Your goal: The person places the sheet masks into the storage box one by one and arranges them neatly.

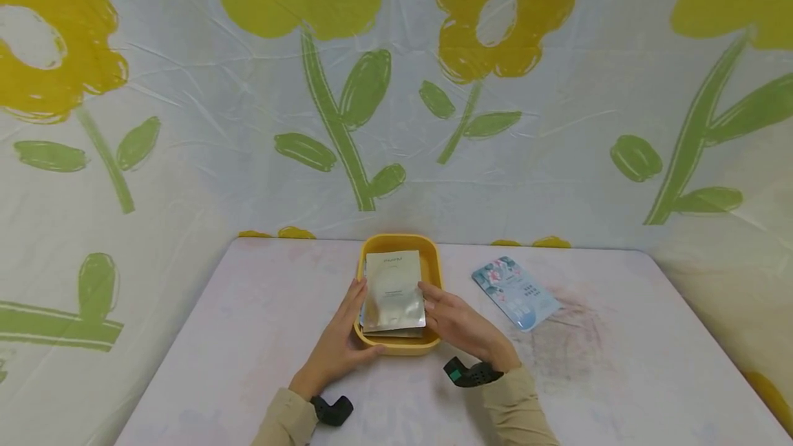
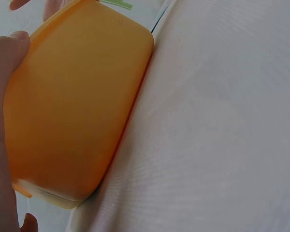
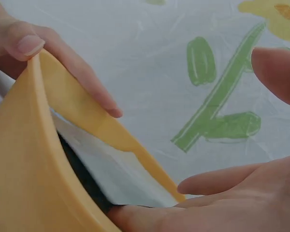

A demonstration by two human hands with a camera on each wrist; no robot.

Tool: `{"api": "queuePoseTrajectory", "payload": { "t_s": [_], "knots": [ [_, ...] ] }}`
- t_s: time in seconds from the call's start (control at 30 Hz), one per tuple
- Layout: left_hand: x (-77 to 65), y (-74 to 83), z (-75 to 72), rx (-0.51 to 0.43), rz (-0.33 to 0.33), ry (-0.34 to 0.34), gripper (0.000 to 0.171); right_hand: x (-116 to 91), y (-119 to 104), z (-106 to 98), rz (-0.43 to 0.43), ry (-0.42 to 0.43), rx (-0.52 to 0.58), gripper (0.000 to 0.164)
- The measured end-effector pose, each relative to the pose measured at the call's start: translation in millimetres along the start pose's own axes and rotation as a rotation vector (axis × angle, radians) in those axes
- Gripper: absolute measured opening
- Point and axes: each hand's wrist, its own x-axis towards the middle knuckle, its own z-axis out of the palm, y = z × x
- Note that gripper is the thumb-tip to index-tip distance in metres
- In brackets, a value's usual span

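Observation:
A yellow plastic bin (image 1: 396,349) stands on the table in the head view. Inside lies a shiny silver-gold foil sachet (image 1: 392,288), with the edge of another showing beneath it. My left hand (image 1: 337,339) holds the bin at its near left corner, thumb on the front rim and fingers along the left side; its thumb (image 3: 29,46) shows on the rim in the right wrist view. With fingers extended, my right hand (image 1: 461,322) reaches over the bin's right rim, fingertips right at the sachet's edge. The left wrist view shows the bin's outer wall (image 2: 82,101).
To the right of the bin, a light blue sachet with pink flowers (image 1: 516,293) lies flat on the pale table (image 1: 248,336). Behind the table hangs a white sheet (image 1: 557,177) printed with yellow flowers. Reddish-grey smudges mark the tabletop at the right.

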Motion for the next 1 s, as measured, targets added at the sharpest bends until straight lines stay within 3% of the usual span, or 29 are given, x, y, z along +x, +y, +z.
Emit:
{"api": "queuePoseTrajectory", "payload": {
  "t_s": [0.37,0.63,0.77,1.0],
  "knots": [
    [0.1,-1.7,2.5,-0.004,0.0,0.01,0.108,-11.6,-1.7,-17.9,-0.068,-0.026,-0.04,0.064],
    [-1.3,-2.0,3.2,0.004,-0.014,0.008,0.109,-22.3,-2.0,-33.6,-0.29,0.016,-0.039,0.048],
    [-0.9,-1.8,2.8,0.008,-0.029,0.003,0.109,-26.0,-0.8,-42.0,-0.384,0.175,-0.006,0.044],
    [-1.2,-1.6,2.6,0.012,-0.016,0.008,0.108,-28.3,12.7,-56.4,-0.536,0.649,-0.016,0.033]
  ]
}}
